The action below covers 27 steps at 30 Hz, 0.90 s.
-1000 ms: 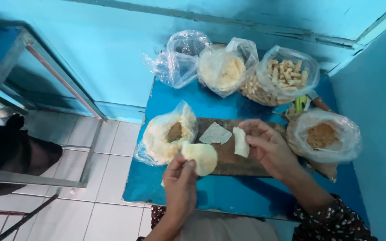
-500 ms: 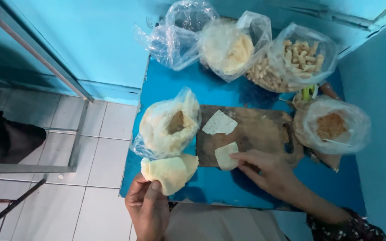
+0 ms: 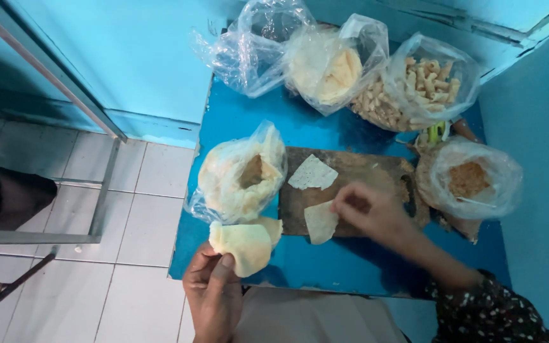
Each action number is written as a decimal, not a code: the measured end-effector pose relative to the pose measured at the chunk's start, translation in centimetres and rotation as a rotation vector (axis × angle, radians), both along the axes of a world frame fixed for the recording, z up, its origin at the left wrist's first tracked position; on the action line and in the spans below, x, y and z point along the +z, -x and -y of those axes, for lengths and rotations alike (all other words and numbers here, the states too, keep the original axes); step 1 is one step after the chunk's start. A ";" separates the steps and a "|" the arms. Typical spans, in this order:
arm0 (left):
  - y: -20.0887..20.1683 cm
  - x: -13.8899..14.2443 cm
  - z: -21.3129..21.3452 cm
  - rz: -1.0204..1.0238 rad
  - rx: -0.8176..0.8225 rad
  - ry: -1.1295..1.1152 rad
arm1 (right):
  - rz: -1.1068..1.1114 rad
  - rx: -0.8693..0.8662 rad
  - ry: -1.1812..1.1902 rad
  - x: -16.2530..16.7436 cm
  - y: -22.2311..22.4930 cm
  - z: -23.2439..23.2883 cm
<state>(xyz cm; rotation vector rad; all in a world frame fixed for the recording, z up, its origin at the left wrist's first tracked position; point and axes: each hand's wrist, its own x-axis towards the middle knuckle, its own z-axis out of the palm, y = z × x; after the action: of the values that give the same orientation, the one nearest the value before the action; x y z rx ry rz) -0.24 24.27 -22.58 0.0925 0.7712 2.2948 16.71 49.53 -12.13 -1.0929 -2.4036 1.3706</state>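
Single head-mounted view, looking steeply down from close above the near edge of the blue table point(image 3: 351, 267). It faces the far edge and the blue wall point(image 3: 128, 57). Tiled floor point(image 3: 128, 254) shows beyond the left edge.

Five clear plastic bags sit on the blue bench point(image 3: 325, 267): a near-empty bag point(image 3: 249, 47) at the far left, a bag of pale round crackers point(image 3: 335, 67), a bag of tan stick snacks point(image 3: 424, 86), a bag of brown crumbs point(image 3: 471, 181) at right, and an open bag of wafers point(image 3: 239, 174) beside the board.
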 end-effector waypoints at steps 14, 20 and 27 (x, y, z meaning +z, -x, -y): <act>0.4 0.2 0.5 0.049 -0.018 0.078 | -0.064 0.392 -0.655 -0.1 -0.2 2.6; 0.5 0.2 0.8 0.030 -0.044 0.060 | -0.093 -0.151 0.061 0.9 0.9 -2.1; 0.5 0.5 0.3 0.042 -0.046 0.080 | 0.055 0.232 -1.064 1.8 4.0 2.9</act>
<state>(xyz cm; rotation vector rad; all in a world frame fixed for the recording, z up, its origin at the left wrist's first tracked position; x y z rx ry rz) -0.76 23.94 -22.13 0.0252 0.8298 2.2122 12.70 46.67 -10.37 -0.5473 -2.7153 -0.0426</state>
